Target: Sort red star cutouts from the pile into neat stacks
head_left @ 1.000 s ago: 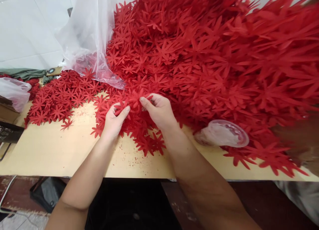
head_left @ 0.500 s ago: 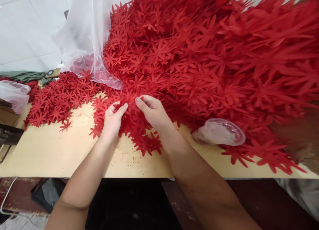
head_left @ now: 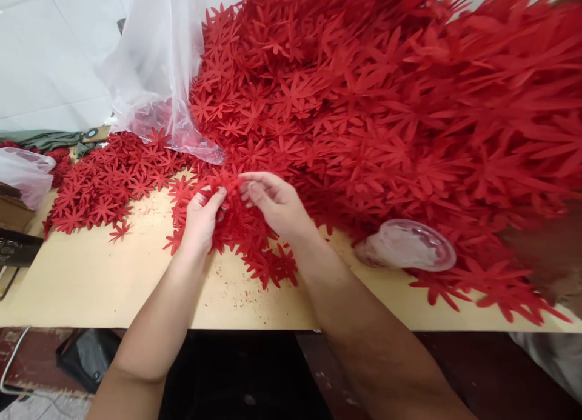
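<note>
My left hand (head_left: 201, 217) is closed, thumb against fingers, on a red fabric flower (head_left: 226, 183) with long narrow petals. The flower is somewhat blurred and blends into the red pieces behind it. Just right of it, my right hand (head_left: 277, 205) has its fingers apart, the index finger stretched toward the flower's upper edge. Whether that fingertip touches the flower I cannot tell. Beneath both hands lies a loose heap of similar red flower pieces (head_left: 268, 265), spread on the pale wooden table (head_left: 104, 286).
A large mound of red flower pieces (head_left: 345, 99) rises behind and to the right. A smaller pile (head_left: 104, 183) lies at left. A clear plastic bag (head_left: 154, 74) hangs down at the back. A clear plastic tub (head_left: 409, 245) lies tilted beside my right forearm.
My right fingers have come out of their pinch and spread, moving slightly left. My left hand has shifted a little left, still pinching. The view has moved slightly.
</note>
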`<state>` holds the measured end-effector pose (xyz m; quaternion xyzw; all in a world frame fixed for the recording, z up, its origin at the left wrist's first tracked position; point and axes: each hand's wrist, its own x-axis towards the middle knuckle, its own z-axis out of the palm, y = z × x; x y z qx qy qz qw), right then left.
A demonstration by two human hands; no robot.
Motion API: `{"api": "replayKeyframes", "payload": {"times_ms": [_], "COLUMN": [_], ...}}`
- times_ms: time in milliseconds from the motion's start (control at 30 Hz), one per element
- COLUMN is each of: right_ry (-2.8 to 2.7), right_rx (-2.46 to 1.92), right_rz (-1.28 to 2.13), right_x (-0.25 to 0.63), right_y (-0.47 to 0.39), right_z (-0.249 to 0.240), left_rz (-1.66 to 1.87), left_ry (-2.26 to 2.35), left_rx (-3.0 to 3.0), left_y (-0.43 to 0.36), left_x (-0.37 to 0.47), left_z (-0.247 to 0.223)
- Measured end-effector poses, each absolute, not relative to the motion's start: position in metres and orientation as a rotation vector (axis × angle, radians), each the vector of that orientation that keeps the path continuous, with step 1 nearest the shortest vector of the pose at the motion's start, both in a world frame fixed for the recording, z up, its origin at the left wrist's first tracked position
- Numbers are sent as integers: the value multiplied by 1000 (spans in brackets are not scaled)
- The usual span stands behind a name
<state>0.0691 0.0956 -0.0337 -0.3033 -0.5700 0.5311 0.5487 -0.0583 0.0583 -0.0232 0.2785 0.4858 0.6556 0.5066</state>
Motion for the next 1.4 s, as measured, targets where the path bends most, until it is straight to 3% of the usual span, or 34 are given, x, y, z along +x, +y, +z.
{"api": "replayKeyframes", "payload": {"times_ms": [367, 600, 900, 1400], "right_ry": [-1235, -1620, -1516, -1390], "right_rx": [-833, -882, -815, -765], "right_rz": [980, 475, 955, 1208], "right_x": [83, 81, 63, 64], "right_y": [113, 100, 92, 91], "right_z": [-50, -44, -45, -40], "left_rz": [1633, 1573, 1510, 1603], "left_ry": [1210, 1145, 1145, 1051], "left_rx": [626, 717, 794, 776], "left_y": [60, 57, 52, 48], "left_x": [-66, -54, -50, -51], "left_z": [-25, -27, -25, -26]}}
